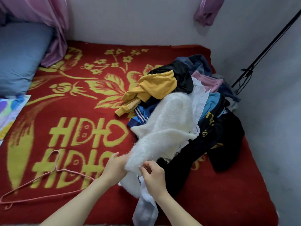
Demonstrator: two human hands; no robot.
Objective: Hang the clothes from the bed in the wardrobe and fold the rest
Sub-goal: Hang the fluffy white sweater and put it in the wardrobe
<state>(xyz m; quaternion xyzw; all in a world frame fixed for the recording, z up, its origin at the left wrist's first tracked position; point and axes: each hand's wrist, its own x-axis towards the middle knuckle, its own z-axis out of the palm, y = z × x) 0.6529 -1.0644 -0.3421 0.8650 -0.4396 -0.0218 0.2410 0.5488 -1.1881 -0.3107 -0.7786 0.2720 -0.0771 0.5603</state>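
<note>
Obs., head view.

- White fuzzy sweater (164,128) lies draped over the near side of the clothes pile (184,79), on the right half of the bed (81,98). Its near end reaches down to both hands.
- Left hand (114,165): at the left side of the sweater's near hem, thumb on top, fingers hidden behind the fabric; it grips the hem.
- Right hand (153,175): just right of the left, fingers curled, pinching the same hem from below.
- A thin white garment (143,203) lies under both hands and trails toward the near bed edge.
- Pink wire hanger (55,168) lies flat on the blanket, left of the left hand and apart from it.
- Yellow garment (156,85) sits on the pile's far-left side; black and blue pieces lie around and under the sweater.
- The pile runs close to the right wall (268,128); a black pole (260,51) leans there.
- Open blanket spans the middle and left of the bed, up to the blue pillow (19,59) in the far-left corner.
</note>
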